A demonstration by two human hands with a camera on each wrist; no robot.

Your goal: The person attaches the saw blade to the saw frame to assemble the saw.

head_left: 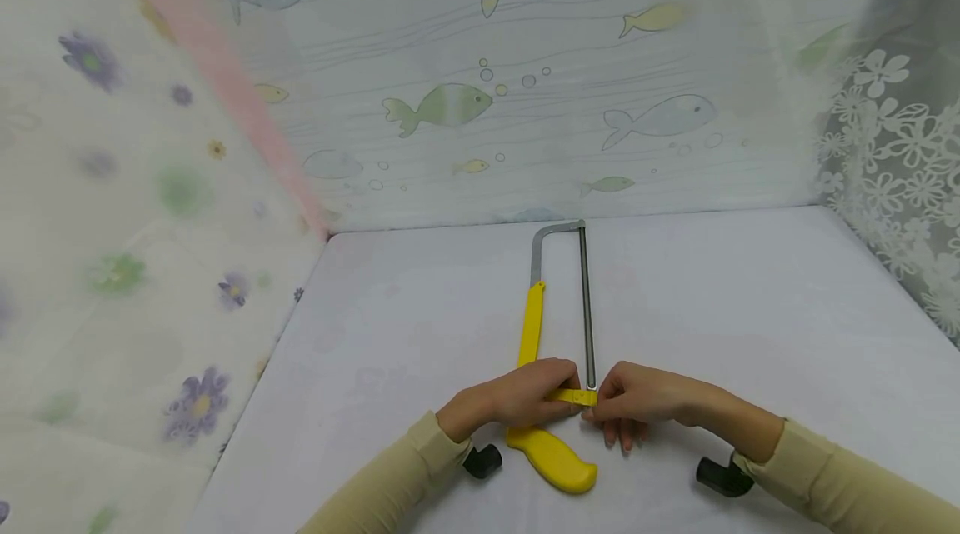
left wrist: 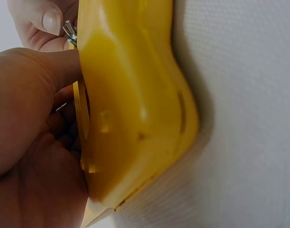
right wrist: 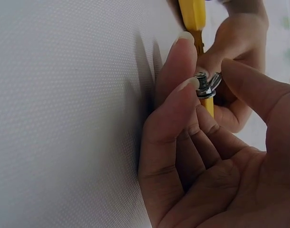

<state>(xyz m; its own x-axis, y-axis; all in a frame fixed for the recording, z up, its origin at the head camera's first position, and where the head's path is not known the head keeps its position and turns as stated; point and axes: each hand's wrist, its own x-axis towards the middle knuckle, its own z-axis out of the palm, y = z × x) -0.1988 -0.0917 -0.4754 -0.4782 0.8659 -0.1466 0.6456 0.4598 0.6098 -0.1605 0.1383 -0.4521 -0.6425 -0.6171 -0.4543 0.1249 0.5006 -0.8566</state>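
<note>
A hacksaw with a yellow handle and grey metal frame lies flat on the table, its blade on the right side. My left hand grips the yellow frame just above the handle, thumb and fingers around its short cross arm. At the end of that arm a metal wing nut sits on a threaded bolt. The fingertips and thumb of my right hand pinch at this wing nut, other fingers curled beneath. In the left wrist view the yellow handle hides part of the fingers.
The white-covered table reaches back to a fish-printed curtain. A flower-printed sheet hangs at the left and a lacy curtain at the right. Black wrist cameras sit under both sleeves.
</note>
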